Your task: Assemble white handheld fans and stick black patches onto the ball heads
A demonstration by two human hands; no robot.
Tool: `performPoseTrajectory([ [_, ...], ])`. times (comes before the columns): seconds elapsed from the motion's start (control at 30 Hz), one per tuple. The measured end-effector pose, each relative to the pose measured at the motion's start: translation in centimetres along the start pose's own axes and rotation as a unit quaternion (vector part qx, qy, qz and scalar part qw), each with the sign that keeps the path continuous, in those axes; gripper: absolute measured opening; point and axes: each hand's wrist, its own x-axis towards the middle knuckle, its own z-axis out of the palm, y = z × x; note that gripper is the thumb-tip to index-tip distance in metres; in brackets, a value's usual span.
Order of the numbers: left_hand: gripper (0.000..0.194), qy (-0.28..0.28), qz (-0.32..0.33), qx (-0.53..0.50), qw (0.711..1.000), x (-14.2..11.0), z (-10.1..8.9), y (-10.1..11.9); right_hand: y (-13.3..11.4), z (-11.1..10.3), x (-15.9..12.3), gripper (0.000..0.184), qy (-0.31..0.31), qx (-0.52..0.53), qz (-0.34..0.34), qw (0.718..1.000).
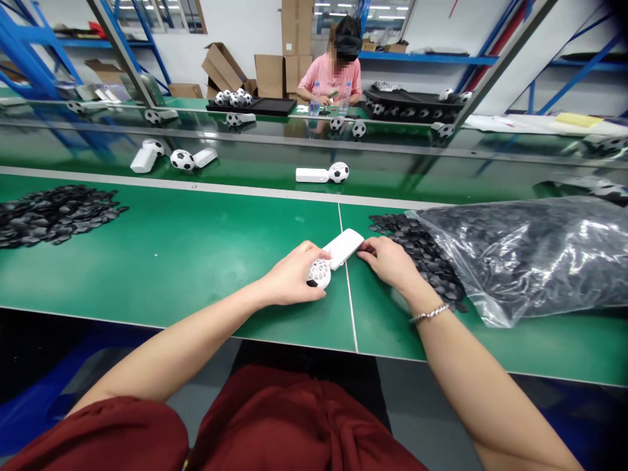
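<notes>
A white handheld fan (345,248) with a football-patterned round head lies slanted over the white line on the green bench. My left hand (297,275) is closed around its ball-shaped head, thumb on the near side and fingers on the far side. My right hand (390,260) is at the far end of the handle, thumb and fingertips pinched together. Whatever sits between those fingertips is too small or hidden to make out. Just right of that hand, a pile of black discs (432,261) spills from a clear plastic bag (549,255).
Another heap of black discs (59,212) lies at the left. Beyond a pale rail, more football fans (313,174) rest on a shiny green conveyor (255,154). Across it a person in pink (331,75) sits between black trays (269,106) and bottles.
</notes>
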Motion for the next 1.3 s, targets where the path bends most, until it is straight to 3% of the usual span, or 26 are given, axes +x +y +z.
performPoseTrajectory([
  [0.17,0.055,0.045,-0.008,-0.050,0.998,-0.7,0.5,-0.8,0.3,-0.6,0.0,0.008,-0.026,0.051,0.010,0.998],
  [0.33,0.054,0.077,0.014,-0.058,0.995,-0.4,1.2,-1.5,-0.3,-1.6,-0.6,0.004,-0.039,0.110,-0.038,0.993],
  [0.43,0.054,0.096,0.024,-0.056,0.994,-0.4,1.3,-1.4,-1.7,-1.8,-1.2,0.014,-0.016,0.260,-0.110,0.959],
  [0.53,0.054,0.111,0.021,-0.060,0.992,-0.6,1.2,-1.4,-3.1,-1.7,-1.8,0.017,-0.042,0.362,-0.184,0.913],
  [0.67,0.053,0.100,0.013,-0.095,0.990,-0.7,0.9,-1.6,-4.1,-1.6,-2.5,0.013,-0.072,0.338,-0.254,0.903],
  [0.9,0.054,0.081,0.024,-0.119,0.989,-0.8,0.8,-1.7,-4.6,-0.9,-3.1,0.007,-0.073,0.373,-0.228,0.896],
  [1.07,0.057,0.080,0.025,-0.124,0.989,-1.0,1.0,-1.8,-5.3,-0.6,-3.4,0.003,-0.055,0.349,-0.227,0.908],
  [1.3,0.053,0.086,0.039,-0.139,0.986,-1.0,1.1,-1.9,-5.6,-0.6,-3.6,0.012,-0.044,0.311,-0.298,0.901],
])
